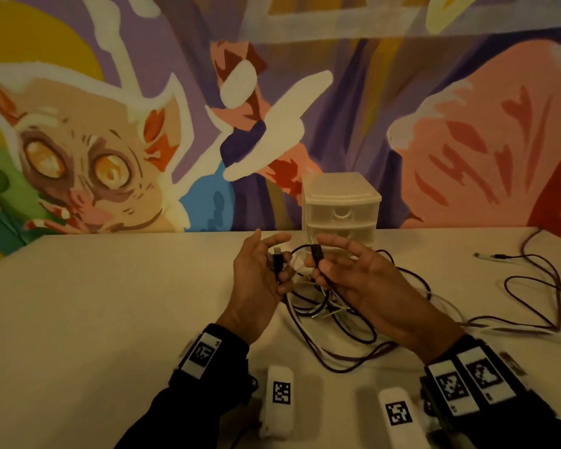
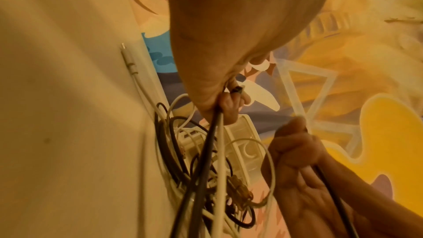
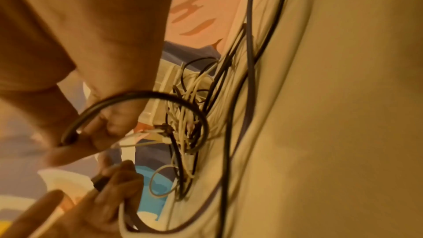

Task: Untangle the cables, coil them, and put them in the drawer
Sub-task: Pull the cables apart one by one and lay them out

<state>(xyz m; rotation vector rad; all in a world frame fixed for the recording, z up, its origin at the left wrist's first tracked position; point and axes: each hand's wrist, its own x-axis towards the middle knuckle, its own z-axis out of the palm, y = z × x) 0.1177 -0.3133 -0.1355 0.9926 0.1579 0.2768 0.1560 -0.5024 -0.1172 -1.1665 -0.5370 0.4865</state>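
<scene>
A tangle of black and white cables [image 1: 331, 312] lies on the pale table in front of a small translucent drawer unit [image 1: 340, 209], whose drawers look closed. Both hands are raised just above the tangle. My left hand [image 1: 274, 264] curls its lower fingers round a black plug end [image 1: 277, 259], its upper fingers stretched out. In the left wrist view the left hand [image 2: 226, 104] grips a black and a white cable together. My right hand [image 1: 324, 264] pinches another black plug [image 1: 316, 254]. A black cable loop [image 3: 137, 97] arcs from it to the tangle [image 3: 187, 124].
A separate dark cable [image 1: 531, 286] sprawls across the right of the table, its plug end [image 1: 486, 256] pointing left. Two white marker-tagged devices [image 1: 279, 400] [image 1: 399, 416] lie near the front edge between my wrists. A painted mural wall stands behind the table.
</scene>
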